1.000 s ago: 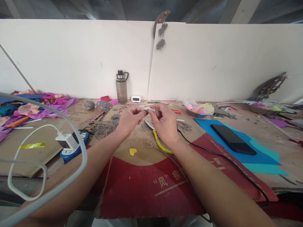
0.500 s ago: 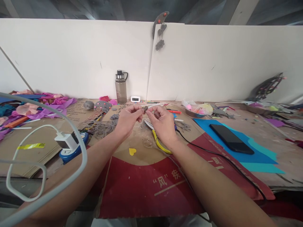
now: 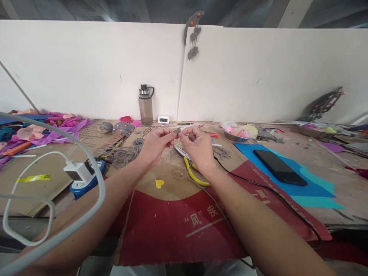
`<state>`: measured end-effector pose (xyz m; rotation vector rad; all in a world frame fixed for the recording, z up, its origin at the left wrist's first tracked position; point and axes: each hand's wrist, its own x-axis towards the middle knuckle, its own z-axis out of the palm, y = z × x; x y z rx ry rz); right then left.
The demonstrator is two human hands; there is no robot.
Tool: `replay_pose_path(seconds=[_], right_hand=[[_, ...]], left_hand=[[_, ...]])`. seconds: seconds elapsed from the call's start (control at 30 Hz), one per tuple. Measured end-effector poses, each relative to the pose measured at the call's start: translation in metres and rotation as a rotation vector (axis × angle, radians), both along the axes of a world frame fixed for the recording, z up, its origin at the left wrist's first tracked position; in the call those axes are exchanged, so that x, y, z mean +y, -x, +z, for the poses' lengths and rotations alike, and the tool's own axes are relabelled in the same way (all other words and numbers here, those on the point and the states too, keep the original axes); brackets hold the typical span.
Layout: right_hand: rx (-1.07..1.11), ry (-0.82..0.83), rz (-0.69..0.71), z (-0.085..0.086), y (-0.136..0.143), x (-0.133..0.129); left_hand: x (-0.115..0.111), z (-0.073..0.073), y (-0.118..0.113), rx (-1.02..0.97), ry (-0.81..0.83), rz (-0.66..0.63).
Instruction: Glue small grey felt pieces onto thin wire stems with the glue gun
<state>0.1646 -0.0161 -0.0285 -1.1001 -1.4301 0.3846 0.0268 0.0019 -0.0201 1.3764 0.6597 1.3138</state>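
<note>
A small grey-brown piece (image 3: 176,130) is pinched between my two hands above the cardboard; its exact kind is too small to tell. My left hand (image 3: 158,143) grips its left side with thumb and forefinger. From the other side, the fingertips of my right hand (image 3: 197,147) close on it too. Under my right hand lie yellow-handled pliers (image 3: 198,179), partly hidden by the wrist. A strand of grey yarn (image 3: 179,175) loops beside their handles. Nearer to me a yellow heart cutout (image 3: 159,184) rests flat. A tangle of grey yarn (image 3: 123,155) lies left of my left hand.
A bottle (image 3: 146,107) and a small digital clock (image 3: 163,120) stand by the white panel. To the right, a phone (image 3: 280,167) lies on blue sheets. A white cable (image 3: 97,172) arches across the left foreground near a charger (image 3: 82,171). A black cord (image 3: 273,188) crosses the red cardboard.
The view has shifted slightly. My right hand has lifted a little off the pliers, so more of their yellow handles shows. Both hands keep their pinch on the small piece.
</note>
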Motion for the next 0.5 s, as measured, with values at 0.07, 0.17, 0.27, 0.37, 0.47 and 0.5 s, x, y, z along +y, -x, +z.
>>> replay_pose_path(seconds=[0.07, 0.17, 0.27, 0.37, 0.47, 0.5], right_hand=[[-0.011, 0.004, -0.009, 0.0003, -0.0008, 0.0001], [-0.095, -0.041, -0.044, 0.0003, -0.0027, 0.0001], [-0.222, -0.127, -0.091, -0.0001, -0.0041, -0.0006], [-0.321, -0.206, -0.139, -0.0007, -0.0043, -0.0022], [-0.371, -0.256, -0.158, -0.0009, -0.0040, -0.0041], [-0.381, -0.265, -0.161, -0.0009, -0.0040, -0.0047]], left_hand=[[0.0004, -0.0001, -0.0002, -0.020, 0.019, -0.017], [0.0006, 0.0002, -0.0002, -0.052, 0.051, -0.039], [0.0009, 0.0006, 0.0001, -0.057, 0.065, -0.048], [0.0015, 0.0005, 0.0006, -0.052, 0.072, -0.050], [0.0021, 0.0000, 0.0008, -0.061, 0.100, -0.055], [0.0023, -0.0002, 0.0009, -0.064, 0.109, -0.056]])
